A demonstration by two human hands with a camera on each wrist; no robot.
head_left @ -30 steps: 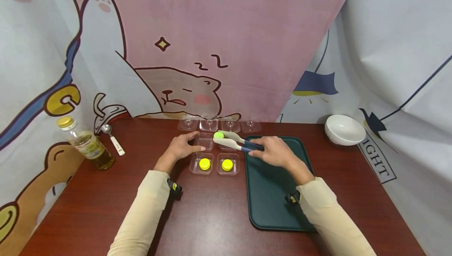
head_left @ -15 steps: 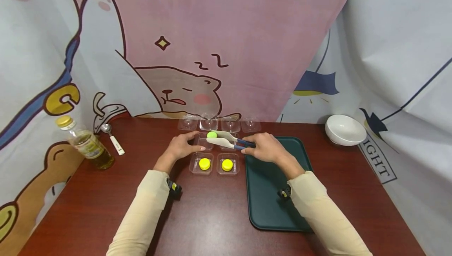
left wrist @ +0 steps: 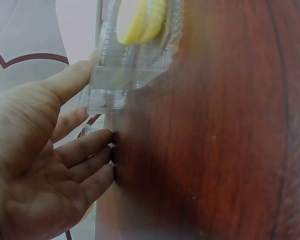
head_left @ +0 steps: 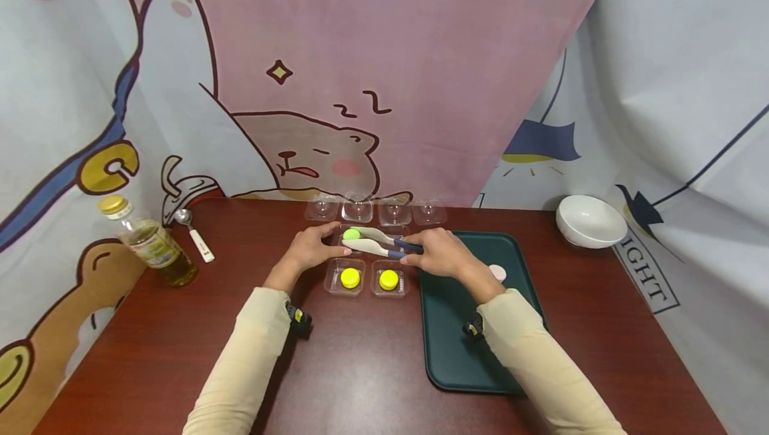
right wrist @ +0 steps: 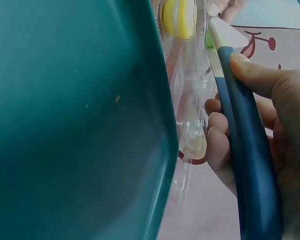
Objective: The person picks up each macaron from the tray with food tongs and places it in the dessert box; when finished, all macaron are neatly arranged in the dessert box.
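In the head view, my right hand (head_left: 441, 253) holds tongs (right wrist: 250, 135) with dark blue handles and cream tips. Between the tips is a green macaron (head_left: 351, 233), at the back-left clear plastic box (head_left: 338, 239); whether it touches the box floor is hidden. My left hand (head_left: 308, 248) grips that box at its left side, thumb in front and index finger behind. The left wrist view shows its other fingers (left wrist: 87, 155) loosely extended. In front stand two more clear boxes, each with a yellow macaron (head_left: 350, 278). Another box behind the tongs is partly covered.
A dark green tray (head_left: 438, 355) lies to the right, bearing a pale pink macaron (head_left: 496, 273). Clear domed lids (head_left: 394, 211) line the table's back edge. A white bowl (head_left: 591, 221) sits back right. An oil bottle (head_left: 150, 245) and a white-handled scoop (head_left: 198, 241) stand and lie left.
My right hand has moved left with the tongs, bringing the green macaron from the back-right box to the back-left one. The pink macaron on the tray has come into sight. My left hand stays put.
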